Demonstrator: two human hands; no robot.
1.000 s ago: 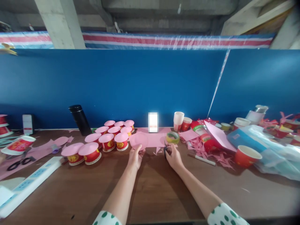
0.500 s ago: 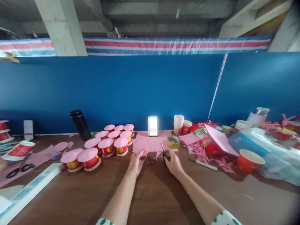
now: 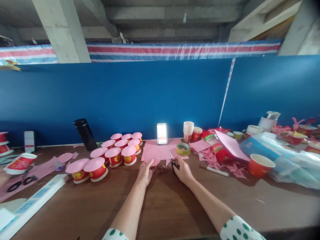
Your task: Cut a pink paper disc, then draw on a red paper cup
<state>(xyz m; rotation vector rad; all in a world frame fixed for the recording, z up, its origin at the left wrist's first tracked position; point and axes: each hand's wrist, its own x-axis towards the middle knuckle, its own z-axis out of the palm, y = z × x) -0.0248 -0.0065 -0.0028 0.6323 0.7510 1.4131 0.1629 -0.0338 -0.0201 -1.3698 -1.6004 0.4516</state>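
Between thumb and fingers, my left hand [image 3: 146, 171] pinches a round pink paper disc [image 3: 152, 156]. To its right, my right hand [image 3: 182, 170] has its fingers in the black handles of the scissors [image 3: 173, 163], whose blades point up and away, apart from the disc. A pink paper sheet [image 3: 163, 150] lies flat beyond both hands, with a roll of tape [image 3: 183, 149] on its right part. Left of my left hand stand several red cups [image 3: 97, 170] topped with pink discs.
A black bottle [image 3: 85, 135] and a white power strip [image 3: 33, 200] are at left. Nearby, another person's hand [image 3: 3, 178] is by a tilted red cup [image 3: 20, 163]. At right lie a white marker [image 3: 217, 171], pink paper strips [image 3: 212, 158], an orange cup [image 3: 260, 165] and plastic bags [image 3: 287, 166].
The camera view has shifted slightly, so items at the right appear farther left. Both hands keep their hold on the disc and scissors, with little visible motion.
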